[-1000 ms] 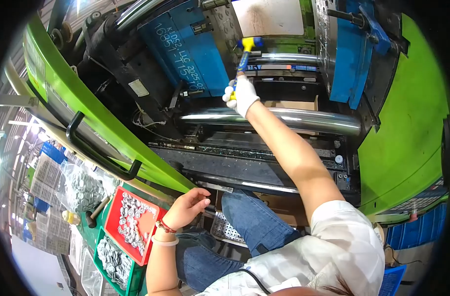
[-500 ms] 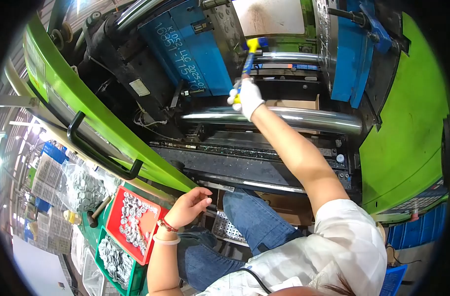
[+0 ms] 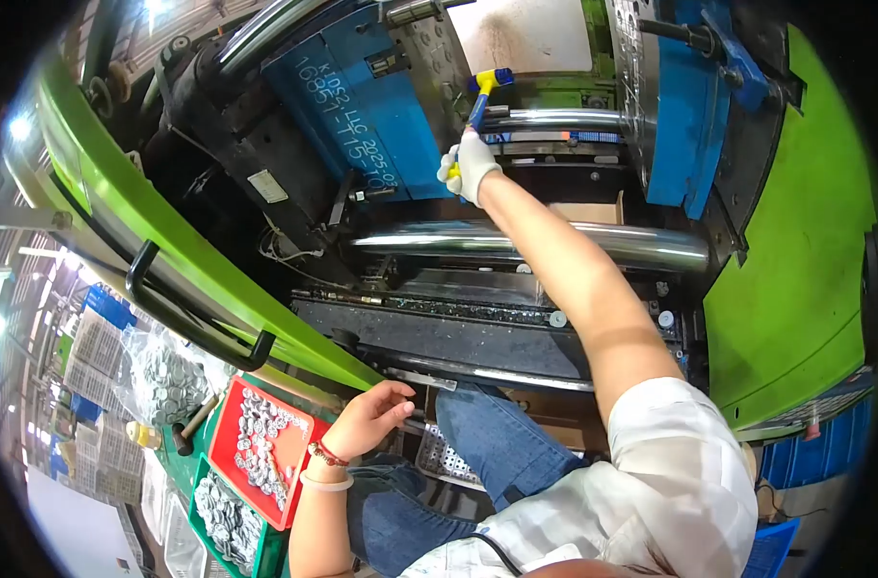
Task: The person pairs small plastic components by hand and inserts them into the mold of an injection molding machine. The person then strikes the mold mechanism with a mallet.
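Note:
Gloved in white, my right hand [image 3: 472, 168] is wrapped round the handle of a yellow and blue hammer [image 3: 484, 89]. The hammer head is up, beside the face of the left blue mold block [image 3: 362, 116]. My left hand [image 3: 373, 420], bare with a bracelet at the wrist, hangs over my lap near the green door's lower end, fingers curled and thumb close to them. Whether anything is between those fingers does not show. Beside it lies a red tray [image 3: 229, 441] of small round grey parts, partly over a green bin [image 3: 262, 549] of similar parts.
A thick steel bar [image 3: 641, 246] crosses the machine below my right hand. The right mold block [image 3: 684, 125] faces the left one. The green door [image 3: 208, 279] with a black handle [image 3: 193, 323] stands at left. A dark-headed hammer [image 3: 198, 424] lies by the tray.
The view has shifted slightly. My right hand and hammer moved a little left and up. Small round parts now show on the machine bed below the steel bar. My left hand stays about the same.

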`<action>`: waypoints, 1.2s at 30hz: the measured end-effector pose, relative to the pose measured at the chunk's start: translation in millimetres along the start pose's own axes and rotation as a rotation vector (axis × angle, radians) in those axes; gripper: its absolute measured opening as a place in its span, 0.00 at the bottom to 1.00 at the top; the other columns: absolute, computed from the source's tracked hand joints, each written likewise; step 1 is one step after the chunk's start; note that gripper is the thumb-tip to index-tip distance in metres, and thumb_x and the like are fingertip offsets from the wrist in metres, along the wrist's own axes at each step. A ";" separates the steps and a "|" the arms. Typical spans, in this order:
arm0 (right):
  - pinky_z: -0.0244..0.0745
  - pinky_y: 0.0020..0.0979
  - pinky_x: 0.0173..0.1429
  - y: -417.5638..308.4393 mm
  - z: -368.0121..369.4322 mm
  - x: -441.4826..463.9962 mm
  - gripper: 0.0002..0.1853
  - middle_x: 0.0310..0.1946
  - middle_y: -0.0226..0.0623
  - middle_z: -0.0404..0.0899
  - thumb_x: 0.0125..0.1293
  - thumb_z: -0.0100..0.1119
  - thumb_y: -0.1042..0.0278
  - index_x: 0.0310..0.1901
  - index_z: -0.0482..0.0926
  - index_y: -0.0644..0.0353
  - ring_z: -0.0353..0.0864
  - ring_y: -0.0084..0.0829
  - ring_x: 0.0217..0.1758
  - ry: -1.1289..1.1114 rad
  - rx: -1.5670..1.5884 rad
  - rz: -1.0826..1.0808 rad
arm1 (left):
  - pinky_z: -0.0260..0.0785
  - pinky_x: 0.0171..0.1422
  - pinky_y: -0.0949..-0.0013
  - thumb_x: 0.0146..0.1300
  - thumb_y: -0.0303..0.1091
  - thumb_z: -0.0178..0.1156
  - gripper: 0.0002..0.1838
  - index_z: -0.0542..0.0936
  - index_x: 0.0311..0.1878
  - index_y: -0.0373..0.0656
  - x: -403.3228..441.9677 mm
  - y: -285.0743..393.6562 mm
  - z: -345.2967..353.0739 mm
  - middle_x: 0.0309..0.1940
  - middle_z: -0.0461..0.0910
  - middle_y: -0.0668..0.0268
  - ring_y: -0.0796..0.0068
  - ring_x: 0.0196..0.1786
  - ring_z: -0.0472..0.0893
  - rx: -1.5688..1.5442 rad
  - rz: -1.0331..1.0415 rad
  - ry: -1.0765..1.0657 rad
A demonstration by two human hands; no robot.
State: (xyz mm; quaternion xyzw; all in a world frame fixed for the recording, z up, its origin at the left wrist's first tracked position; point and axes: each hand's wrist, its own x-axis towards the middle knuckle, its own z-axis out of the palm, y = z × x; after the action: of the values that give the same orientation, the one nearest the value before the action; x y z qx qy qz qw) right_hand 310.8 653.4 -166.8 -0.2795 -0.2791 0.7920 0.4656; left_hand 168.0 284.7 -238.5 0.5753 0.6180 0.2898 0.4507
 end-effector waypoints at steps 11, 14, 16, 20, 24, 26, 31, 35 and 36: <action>0.50 0.26 0.12 -34.3 -13.6 -7.9 0.26 0.11 0.31 0.64 0.69 0.31 0.34 0.25 0.62 0.48 0.68 0.31 0.12 0.128 0.272 -0.341 | 0.72 0.43 0.76 0.67 0.31 0.56 0.14 0.72 0.53 0.36 -1.8 0.5 -1.7 0.36 0.77 0.69 0.83 0.38 0.76 -0.019 -0.018 0.018; 0.46 0.25 0.10 -10.4 -13.3 -0.1 0.25 0.12 0.31 0.64 0.69 0.35 0.38 0.24 0.64 0.49 0.65 0.31 0.11 -0.078 -0.071 -0.058 | 0.72 0.44 0.77 0.67 0.31 0.56 0.14 0.72 0.53 0.36 -0.2 2.9 -0.5 0.36 0.77 0.69 0.82 0.38 0.76 -0.012 -0.023 0.019; 0.46 0.22 0.10 -29.4 -28.3 -7.5 0.26 0.12 0.30 0.64 0.71 0.36 0.43 0.19 0.64 0.51 0.63 0.27 0.12 -0.172 0.071 0.007 | 0.72 0.44 0.77 0.67 0.31 0.56 0.13 0.72 0.52 0.37 3.2 3.4 -0.1 0.36 0.77 0.69 0.82 0.38 0.77 -0.036 -0.008 0.006; 0.50 0.25 0.10 -46.0 -44.5 -13.9 0.25 0.13 0.33 0.66 0.71 0.34 0.41 0.23 0.64 0.52 0.67 0.30 0.12 -0.137 0.161 -0.190 | 0.72 0.45 0.76 0.67 0.31 0.56 0.13 0.72 0.52 0.36 7.7 5.2 2.4 0.36 0.77 0.69 0.82 0.38 0.77 -0.006 -0.008 -0.016; 0.50 0.26 0.10 -47.8 -33.5 -12.4 0.26 0.12 0.31 0.64 0.70 0.33 0.38 0.23 0.62 0.50 0.66 0.29 0.11 0.082 0.256 -0.317 | 0.72 0.45 0.76 0.67 0.31 0.56 0.13 0.72 0.52 0.36 4.8 2.5 1.1 0.36 0.77 0.69 0.82 0.39 0.76 -0.015 -0.014 -0.014; 0.49 0.25 0.10 -32.8 -20.8 -7.0 0.25 0.13 0.30 0.65 0.71 0.33 0.39 0.25 0.63 0.49 0.67 0.28 0.13 0.078 0.294 -0.261 | 0.72 0.45 0.76 0.67 0.31 0.56 0.13 0.72 0.52 0.36 3.8 0.0 0.3 0.37 0.77 0.69 0.82 0.39 0.76 -0.012 -0.015 -0.006; 0.51 0.25 0.11 -25.0 -31.9 -13.2 0.25 0.13 0.30 0.65 0.70 0.38 0.42 0.22 0.64 0.51 0.64 0.28 0.12 -0.114 0.106 -0.128 | 0.72 0.44 0.76 0.67 0.31 0.56 0.13 0.72 0.53 0.37 8.5 2.2 1.9 0.36 0.77 0.69 0.82 0.38 0.76 -0.042 0.009 -0.003; 0.52 0.26 0.11 -39.2 -40.1 -23.4 0.24 0.15 0.31 0.67 0.71 0.35 0.40 0.28 0.65 0.52 0.68 0.30 0.13 -0.022 0.130 -0.288 | 0.71 0.44 0.77 0.67 0.31 0.56 0.13 0.73 0.52 0.37 7.4 8.8 5.1 0.36 0.77 0.70 0.83 0.38 0.76 -0.053 0.000 -0.017; 0.52 0.26 0.11 -42.2 -36.5 -23.1 0.25 0.15 0.31 0.67 0.70 0.34 0.38 0.28 0.64 0.51 0.68 0.29 0.13 0.056 0.139 -0.317 | 0.71 0.44 0.77 0.67 0.31 0.56 0.13 0.73 0.52 0.37 7.0 7.4 4.6 0.36 0.77 0.70 0.83 0.38 0.76 -0.039 -0.006 -0.015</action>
State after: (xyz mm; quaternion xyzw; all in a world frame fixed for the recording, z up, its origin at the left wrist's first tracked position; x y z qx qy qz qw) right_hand 370.4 656.8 -158.1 -0.2210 -0.2514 0.7178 0.6105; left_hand 175.9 292.0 -235.6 0.5666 0.6105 0.2964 0.4674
